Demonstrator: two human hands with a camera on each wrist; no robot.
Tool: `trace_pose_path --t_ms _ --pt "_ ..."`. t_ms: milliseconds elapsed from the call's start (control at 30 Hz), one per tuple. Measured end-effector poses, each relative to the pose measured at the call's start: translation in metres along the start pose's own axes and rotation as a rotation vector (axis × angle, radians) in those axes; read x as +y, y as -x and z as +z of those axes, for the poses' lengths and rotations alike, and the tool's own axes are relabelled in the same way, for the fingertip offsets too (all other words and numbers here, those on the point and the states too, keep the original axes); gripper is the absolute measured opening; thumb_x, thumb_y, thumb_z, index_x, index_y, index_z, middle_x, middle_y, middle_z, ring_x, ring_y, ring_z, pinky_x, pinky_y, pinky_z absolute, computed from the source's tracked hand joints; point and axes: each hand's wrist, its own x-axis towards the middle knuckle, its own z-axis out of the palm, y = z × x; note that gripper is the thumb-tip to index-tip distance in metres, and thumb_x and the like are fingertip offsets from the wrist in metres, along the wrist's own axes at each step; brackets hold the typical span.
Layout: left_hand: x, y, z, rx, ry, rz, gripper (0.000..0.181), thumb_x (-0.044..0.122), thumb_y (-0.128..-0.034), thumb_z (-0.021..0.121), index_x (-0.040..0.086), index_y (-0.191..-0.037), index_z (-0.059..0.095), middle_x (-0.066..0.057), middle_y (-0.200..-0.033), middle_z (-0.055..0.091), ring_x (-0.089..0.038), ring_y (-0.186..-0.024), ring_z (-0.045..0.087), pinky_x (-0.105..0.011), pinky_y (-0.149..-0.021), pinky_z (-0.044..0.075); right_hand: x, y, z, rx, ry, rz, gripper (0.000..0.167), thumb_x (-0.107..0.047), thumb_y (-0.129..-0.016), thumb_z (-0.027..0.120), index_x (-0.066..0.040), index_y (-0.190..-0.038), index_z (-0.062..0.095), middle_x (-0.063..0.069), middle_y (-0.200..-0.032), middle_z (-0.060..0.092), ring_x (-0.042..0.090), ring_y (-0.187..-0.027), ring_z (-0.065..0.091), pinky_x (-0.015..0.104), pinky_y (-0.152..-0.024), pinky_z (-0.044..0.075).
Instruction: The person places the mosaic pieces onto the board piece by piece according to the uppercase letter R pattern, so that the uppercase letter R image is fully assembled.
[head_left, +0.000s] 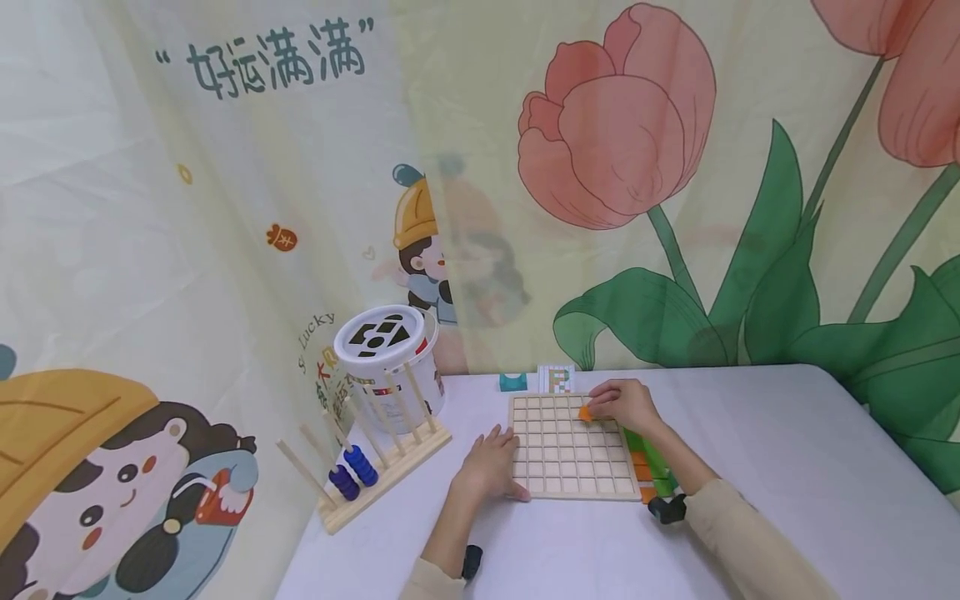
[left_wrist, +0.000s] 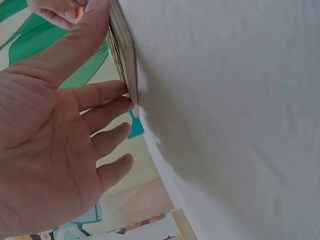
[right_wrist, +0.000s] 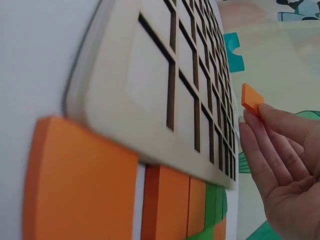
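Beginning at the far left, a curtain [head_left: 45, 250] printed with cartoon figures is seen hanging beside the tabletop [head_left: 570, 550]. A wooden peg rack [head_left: 387, 483] is set at an angle, with blue rings [head_left: 362, 465] stacked on two of its pegs. Behind it a white bucket [head_left: 367, 360] with shape cut-outs in its lid is partly crossed by the pegs. Farther right, beyond the far edge of the gridded wooden board [head_left: 573, 450], a teal piece [head_left: 513, 382] and a small patterned card [head_left: 557, 379] are placed side by side. The board is laid flat in front of the person. Along its right edge, orange blocks [head_left: 640, 465] and green blocks [head_left: 660, 462] are lined up, partly hidden by the right forearm.

The left grip [head_left: 487, 463] is spread wide: the board's left edge is touched by extended fingertips, and the thumb is stretched toward the near left corner. In the right grip [head_left: 627, 406], narrowed to a pinch, an orange tile [head_left: 585, 414] is held between thumb and fingers. The tile is held near the board's far right corner, which is partly covered by that hand.
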Motion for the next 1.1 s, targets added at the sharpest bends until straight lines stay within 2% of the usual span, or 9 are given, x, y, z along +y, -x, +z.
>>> trace_pose_path --t_ms 233,633,933,1100 --pt "0.0 -0.001 0.002 0.005 -0.018 -0.006 0.1 0.052 -0.0694 0.094 0.005 -0.149 0.055 -0.011 -0.16 0.048 -0.031 -0.154 0.034 -0.05 -0.125 0.03 -0.005 -0.009 0.015 -0.015 0.003 -0.006 0.024 -0.013 -0.086 0.086 -0.003 -0.106 0.077 0.002 -0.083 0.079 0.016 -0.079 0.076 0.028 -0.075 0.06" --pt "0.001 -0.002 0.003 0.023 -0.018 -0.016 0.102 0.052 -0.0671 0.095 0.005 -0.149 0.055 -0.011 -0.159 0.049 -0.031 -0.154 0.034 -0.05 -0.126 0.03 -0.009 -0.031 0.037 -0.01 -0.007 -0.013 0.021 -0.014 -0.086 0.087 -0.006 -0.104 0.078 0.0 -0.084 0.079 0.015 -0.079 0.075 0.027 -0.071 0.06" --pt "0.004 0.003 -0.001 0.016 -0.015 -0.017 0.102 0.051 -0.068 0.095 0.004 -0.149 0.055 -0.011 -0.16 0.049 -0.03 -0.154 0.035 -0.049 -0.125 0.03 -0.017 -0.033 0.051 -0.04 -0.029 -0.009 0.022 -0.007 -0.087 0.084 -0.002 -0.106 0.077 0.001 -0.084 0.078 0.015 -0.078 0.075 0.027 -0.067 0.06" --pt "0.005 0.005 -0.003 0.02 -0.005 -0.018 0.102 0.05 -0.0678 0.095 0.003 -0.149 0.055 -0.011 -0.16 0.049 -0.03 -0.154 0.035 -0.048 -0.125 0.031 -0.02 -0.034 0.058 -0.035 0.02 -0.054 0.018 -0.007 -0.088 0.083 -0.003 -0.104 0.078 -0.001 -0.08 0.076 0.015 -0.075 0.073 0.031 -0.068 0.061"
